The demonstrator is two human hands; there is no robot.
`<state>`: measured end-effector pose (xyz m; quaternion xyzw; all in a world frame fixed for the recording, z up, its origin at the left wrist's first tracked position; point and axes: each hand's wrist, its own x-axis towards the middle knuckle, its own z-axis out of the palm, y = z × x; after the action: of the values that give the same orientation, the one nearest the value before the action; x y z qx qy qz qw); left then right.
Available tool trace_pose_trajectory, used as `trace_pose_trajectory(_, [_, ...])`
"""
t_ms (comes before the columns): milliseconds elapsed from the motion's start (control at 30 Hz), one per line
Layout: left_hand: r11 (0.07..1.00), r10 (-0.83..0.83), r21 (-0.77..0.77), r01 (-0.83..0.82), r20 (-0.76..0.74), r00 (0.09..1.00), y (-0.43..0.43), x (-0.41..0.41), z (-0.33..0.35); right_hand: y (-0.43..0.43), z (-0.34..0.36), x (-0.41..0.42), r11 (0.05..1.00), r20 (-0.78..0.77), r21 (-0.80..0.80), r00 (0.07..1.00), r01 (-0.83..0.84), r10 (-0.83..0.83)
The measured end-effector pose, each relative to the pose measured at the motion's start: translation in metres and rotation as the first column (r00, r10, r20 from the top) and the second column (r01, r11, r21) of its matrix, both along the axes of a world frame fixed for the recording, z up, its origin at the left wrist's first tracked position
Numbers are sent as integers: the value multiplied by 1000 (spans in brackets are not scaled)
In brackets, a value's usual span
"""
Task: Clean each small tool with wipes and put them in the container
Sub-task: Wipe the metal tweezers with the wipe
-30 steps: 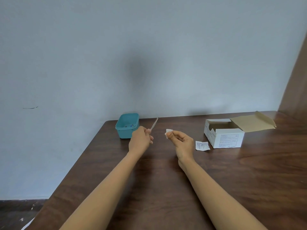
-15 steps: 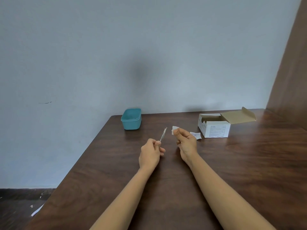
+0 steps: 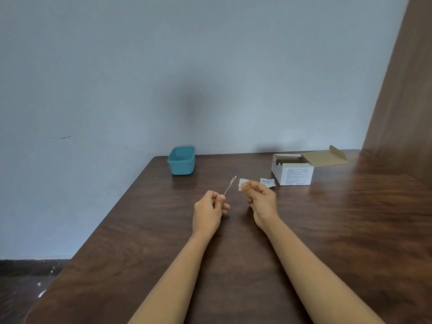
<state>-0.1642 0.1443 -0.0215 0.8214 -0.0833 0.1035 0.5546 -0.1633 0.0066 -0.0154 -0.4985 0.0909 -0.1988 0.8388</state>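
My left hand [image 3: 208, 210] pinches the lower end of a thin metal tool, like tweezers [image 3: 230, 185], which points up and away over the middle of the table. Just to its right, my right hand [image 3: 261, 202] pinches a small white wipe [image 3: 241, 183] between thumb and fingertips. A short gap separates the wipe from the tool's tip. The teal container [image 3: 181, 160] stands open at the table's far left corner, well beyond both hands; what it holds is hidden from this angle.
A white cardboard box [image 3: 293, 172] with its brown lid flipped open sits at the far right. A torn wipe sachet [image 3: 268, 182] lies in front of it. The dark wooden table [image 3: 233, 265] meets a blue wall behind and a wooden panel [image 3: 402, 94] on the right.
Both hands have drawn back from near the container toward me, still holding the tool and the wipe. The view has tipped, so the container and box sit farther off.
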Motion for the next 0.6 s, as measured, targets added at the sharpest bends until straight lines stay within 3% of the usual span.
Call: trace_pose_trajectory(600, [971, -70, 230, 61, 33, 997, -5, 7, 2, -7, -3, 9, 997, -15, 26, 998, -69, 69])
